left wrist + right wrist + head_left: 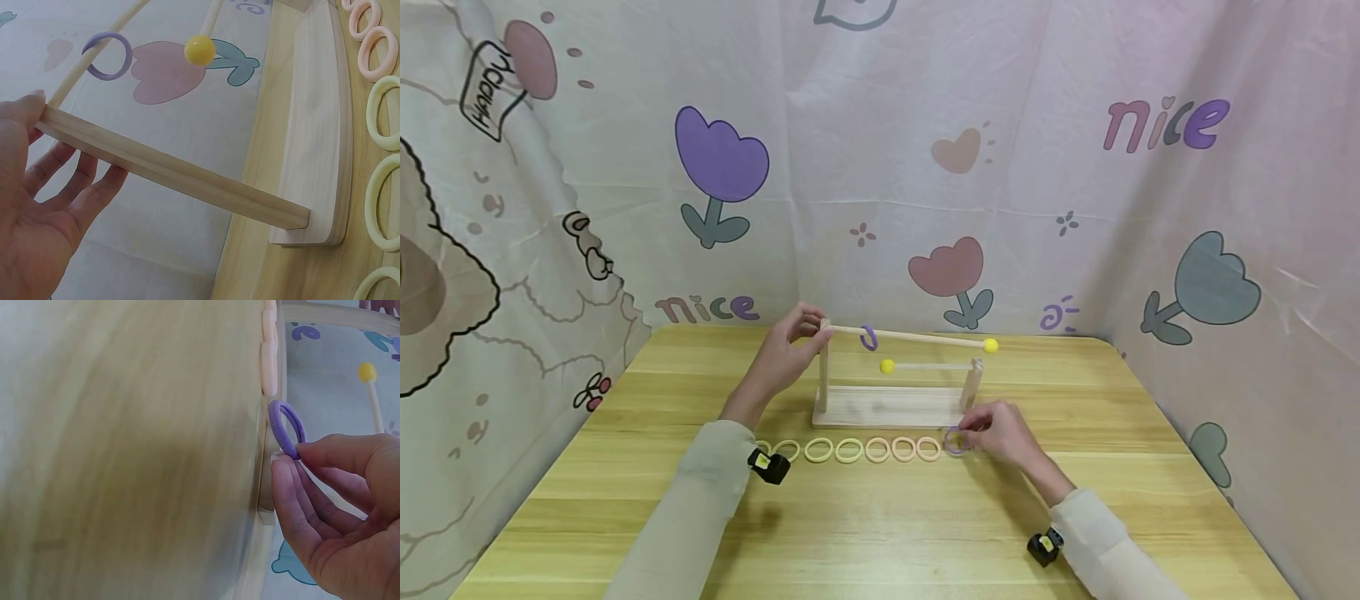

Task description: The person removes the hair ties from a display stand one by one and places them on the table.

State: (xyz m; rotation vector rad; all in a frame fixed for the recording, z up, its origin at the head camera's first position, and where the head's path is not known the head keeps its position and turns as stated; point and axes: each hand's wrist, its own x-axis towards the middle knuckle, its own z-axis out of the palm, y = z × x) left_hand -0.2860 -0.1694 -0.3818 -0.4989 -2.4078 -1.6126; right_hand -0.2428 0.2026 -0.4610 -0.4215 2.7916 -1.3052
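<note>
A wooden stand has two posts, each bearing a dowel with a yellow ball on its end. My left hand holds the top of the tall left post, thumb by the dowel's root and fingers behind. On that upper dowel hangs a purple hair tie. The lower dowel is bare and comes from the shorter right post. My right hand pinches a second ribbed purple hair tie between thumb and fingertips, in front of the base's right end.
A row of hair ties lies along the front of the stand on the wooden table: pink ones towards the right, yellow-green ones towards the left. The left sleeve overlaps the row's left end. A printed curtain stands behind.
</note>
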